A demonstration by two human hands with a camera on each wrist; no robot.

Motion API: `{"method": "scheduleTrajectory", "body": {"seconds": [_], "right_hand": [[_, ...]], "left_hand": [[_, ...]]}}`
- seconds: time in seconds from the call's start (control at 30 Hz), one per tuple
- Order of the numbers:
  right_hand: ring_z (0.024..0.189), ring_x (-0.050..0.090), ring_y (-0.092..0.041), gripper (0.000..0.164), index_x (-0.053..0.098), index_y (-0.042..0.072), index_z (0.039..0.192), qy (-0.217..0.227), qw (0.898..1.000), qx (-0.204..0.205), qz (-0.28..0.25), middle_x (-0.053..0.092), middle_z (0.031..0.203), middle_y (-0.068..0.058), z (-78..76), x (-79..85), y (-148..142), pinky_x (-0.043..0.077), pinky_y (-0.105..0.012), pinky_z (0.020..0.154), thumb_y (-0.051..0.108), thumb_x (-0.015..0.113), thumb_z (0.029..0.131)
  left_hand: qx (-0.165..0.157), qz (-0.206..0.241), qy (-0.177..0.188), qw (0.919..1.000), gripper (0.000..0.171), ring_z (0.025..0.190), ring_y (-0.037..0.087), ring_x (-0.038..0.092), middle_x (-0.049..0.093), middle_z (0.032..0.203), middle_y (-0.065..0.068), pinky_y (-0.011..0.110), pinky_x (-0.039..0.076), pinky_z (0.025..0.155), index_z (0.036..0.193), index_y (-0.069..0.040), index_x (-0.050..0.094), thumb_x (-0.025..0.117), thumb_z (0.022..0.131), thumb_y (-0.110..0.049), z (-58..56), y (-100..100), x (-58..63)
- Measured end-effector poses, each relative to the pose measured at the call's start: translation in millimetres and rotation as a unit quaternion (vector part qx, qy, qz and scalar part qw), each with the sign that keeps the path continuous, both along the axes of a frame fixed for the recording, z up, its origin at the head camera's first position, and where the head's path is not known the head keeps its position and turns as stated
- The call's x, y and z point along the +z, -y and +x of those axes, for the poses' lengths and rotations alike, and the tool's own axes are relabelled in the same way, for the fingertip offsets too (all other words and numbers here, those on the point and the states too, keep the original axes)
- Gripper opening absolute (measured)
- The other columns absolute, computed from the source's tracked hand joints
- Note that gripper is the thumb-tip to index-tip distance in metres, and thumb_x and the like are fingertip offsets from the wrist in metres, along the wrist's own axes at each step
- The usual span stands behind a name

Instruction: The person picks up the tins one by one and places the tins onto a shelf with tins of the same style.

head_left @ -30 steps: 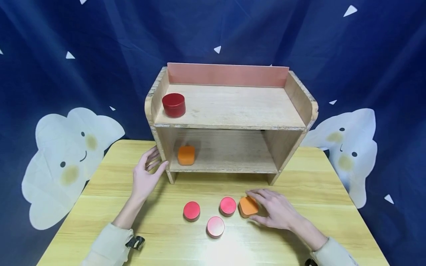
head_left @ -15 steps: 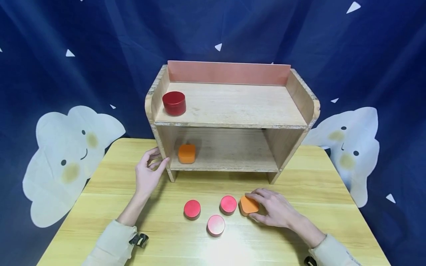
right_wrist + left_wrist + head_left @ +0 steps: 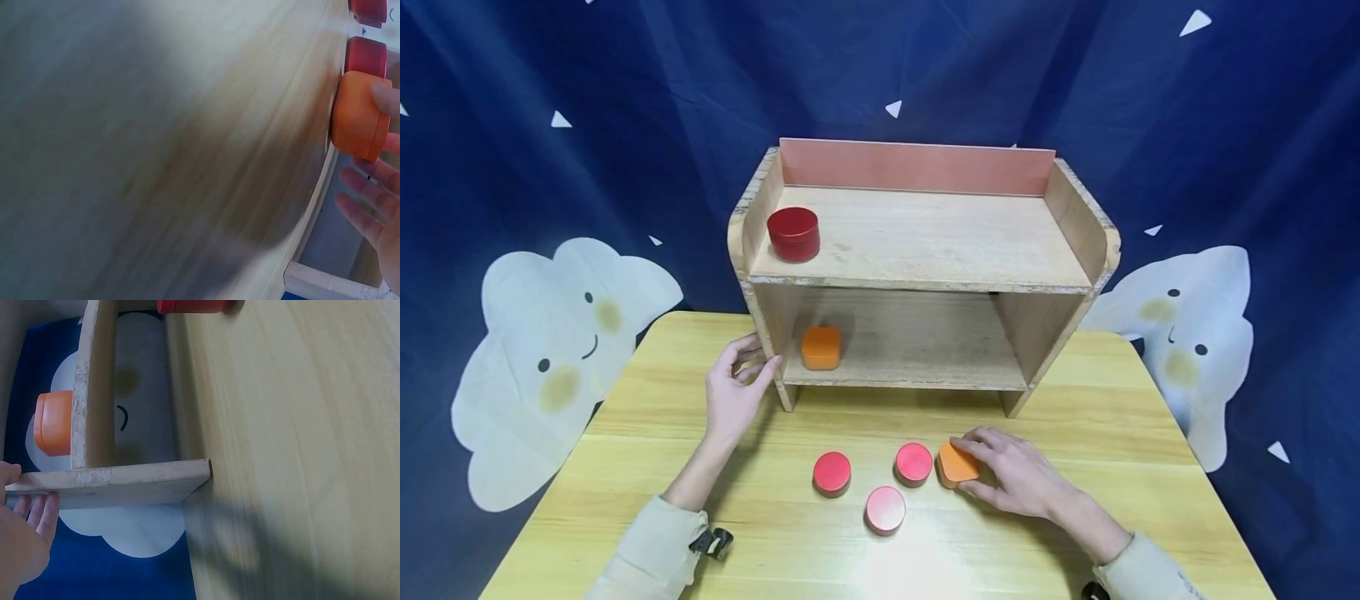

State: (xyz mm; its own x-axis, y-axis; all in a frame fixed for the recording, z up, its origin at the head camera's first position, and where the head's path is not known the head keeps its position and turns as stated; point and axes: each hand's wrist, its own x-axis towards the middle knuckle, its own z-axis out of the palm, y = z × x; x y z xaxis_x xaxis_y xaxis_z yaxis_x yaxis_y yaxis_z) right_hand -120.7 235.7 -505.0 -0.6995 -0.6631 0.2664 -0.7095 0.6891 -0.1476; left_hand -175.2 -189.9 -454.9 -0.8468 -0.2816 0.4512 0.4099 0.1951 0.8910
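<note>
My left hand (image 3: 733,396) grips the lower left side panel of a two-level wooden shelf (image 3: 887,387), thumb on the front edge and fingers along the outer face. In the right wrist view, my right hand (image 3: 384,200) holds an orange rounded-square tin (image 3: 356,119) by its sides between thumb and fingers; the tin rests on the table. Close to its left stands a red round tin (image 3: 913,463). A second red round tin (image 3: 832,473) and a paler-looking one (image 3: 885,509) are further left and nearer me.
A larger dark red round tin (image 3: 793,235) stands at the left of the top shelf. Another orange square tin (image 3: 821,347) sits at the left of the lower shelf. The wooden table (image 3: 760,567) ends before a blue curtain (image 3: 700,83) with cloud prints.
My right thumb and fingertips have drawn slightly closer around the orange tin, which stays in about the same spot. My left hand has shifted a little against the shelf panel.
</note>
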Motion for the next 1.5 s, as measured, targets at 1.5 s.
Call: {"method": "scheduleTrajectory", "body": {"seconds": [1.5], "right_hand": [[0.115, 0.067, -0.022, 0.059, 0.067, 0.009, 0.140, -0.063, 0.992, 0.012, -0.107, 0.070, 0.128, -0.006, -14.2, 41.4, 18, 0.066, -0.044, 0.091, 0.050, 0.070, 0.099]], "left_hand": [[-0.001, -0.040, 0.009, 0.9992, 0.040, 0.102, -0.003, 0.066, 0.069, 0.119, 0.026, 0.012, 0.063, 0.089, 0.128, 0.012, 0.063, 0.076, 0.089, 0.011, 1.1, 4, 1.8]]}}
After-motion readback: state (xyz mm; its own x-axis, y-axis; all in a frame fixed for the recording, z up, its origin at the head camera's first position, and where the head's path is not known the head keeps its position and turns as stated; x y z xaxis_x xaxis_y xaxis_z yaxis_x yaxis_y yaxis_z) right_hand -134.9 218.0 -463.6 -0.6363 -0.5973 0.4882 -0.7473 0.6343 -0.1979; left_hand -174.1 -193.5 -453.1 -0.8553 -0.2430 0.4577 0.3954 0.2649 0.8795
